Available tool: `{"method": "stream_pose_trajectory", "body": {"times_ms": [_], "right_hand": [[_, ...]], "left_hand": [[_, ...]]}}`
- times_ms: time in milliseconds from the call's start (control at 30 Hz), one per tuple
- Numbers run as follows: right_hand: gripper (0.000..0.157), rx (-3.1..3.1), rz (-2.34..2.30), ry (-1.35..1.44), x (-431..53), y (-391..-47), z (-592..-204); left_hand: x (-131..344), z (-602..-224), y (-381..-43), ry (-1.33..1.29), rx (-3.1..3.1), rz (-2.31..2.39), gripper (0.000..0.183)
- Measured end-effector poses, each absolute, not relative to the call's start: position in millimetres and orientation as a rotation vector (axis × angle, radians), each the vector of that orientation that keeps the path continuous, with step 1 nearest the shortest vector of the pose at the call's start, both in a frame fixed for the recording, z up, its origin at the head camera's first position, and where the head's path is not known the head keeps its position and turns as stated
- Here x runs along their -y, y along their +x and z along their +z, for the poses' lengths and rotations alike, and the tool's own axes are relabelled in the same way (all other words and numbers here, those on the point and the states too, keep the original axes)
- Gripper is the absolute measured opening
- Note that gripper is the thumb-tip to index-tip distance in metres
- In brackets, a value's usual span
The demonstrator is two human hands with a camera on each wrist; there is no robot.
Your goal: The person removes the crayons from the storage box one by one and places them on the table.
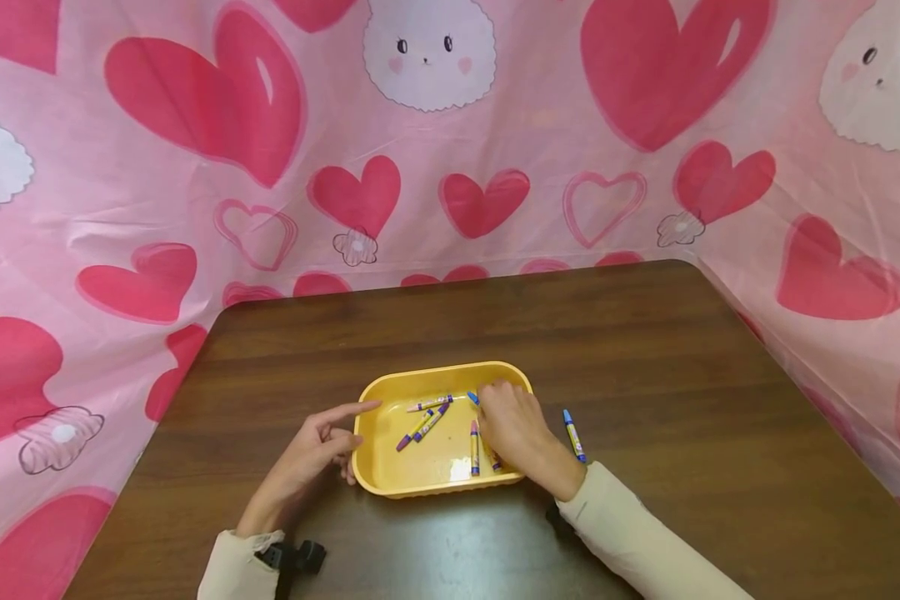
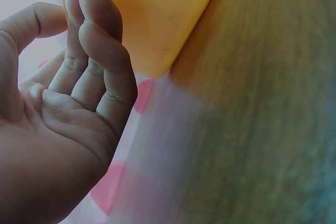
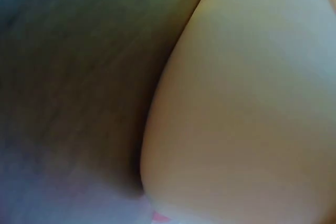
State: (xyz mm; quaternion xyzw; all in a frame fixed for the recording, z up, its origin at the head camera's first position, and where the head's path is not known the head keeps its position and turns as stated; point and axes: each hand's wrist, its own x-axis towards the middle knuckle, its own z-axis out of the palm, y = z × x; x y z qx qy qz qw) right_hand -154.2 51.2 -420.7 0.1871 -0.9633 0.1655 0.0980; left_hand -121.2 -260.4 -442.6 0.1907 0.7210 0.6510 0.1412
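A yellow plastic tray (image 1: 397, 481) with rounded corners holds several crayons. Toward its left half lie a pale-tipped crayon (image 1: 430, 403), a purple-tipped crayon (image 1: 415, 431) and a darker purple crayon (image 1: 431, 422). My right hand (image 1: 513, 421) reaches into the right end, knuckles up and fingertips hidden. By it lie a pink crayon (image 1: 475, 447), a partly covered crayon (image 1: 494, 460) and a blue crayon tip (image 1: 473, 398). Whether the hand grips a crayon is hidden. At the left rim, my left hand (image 1: 318, 446) has loosely bent fingers against the tray, one extending over the rim.
A blue crayon (image 1: 573, 435) lies on the brown wooden table (image 1: 645, 350), just right of the tray. Pink cloth (image 1: 487, 142) with hearts hangs behind and along both sides of the table. In the right wrist view, the tray's outer wall (image 3: 236, 103) fills the right side.
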Motion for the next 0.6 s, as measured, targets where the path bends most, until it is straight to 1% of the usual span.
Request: {"method": "stream_pose_trajectory", "body": {"times_ms": [167,433,600], "right_hand": [[0.030,2.818,0.557,0.522,-52.8,-157.8,-417.0],[0.017,2.852,0.538,0.554,-53.6,-158.8,-416.8],[0.016,2.852,0.558,0.578,-53.9,-158.2,-417.8]], "left_hand": [[259.8,-441.4,-121.6,0.558,-2.091,1.875,0.048],[259.3,-442.0,-122.0,0.505,-2.114,1.853,0.048],[260.1,-443.4,-121.2,0.470,-2.121,1.840,0.048]]}}
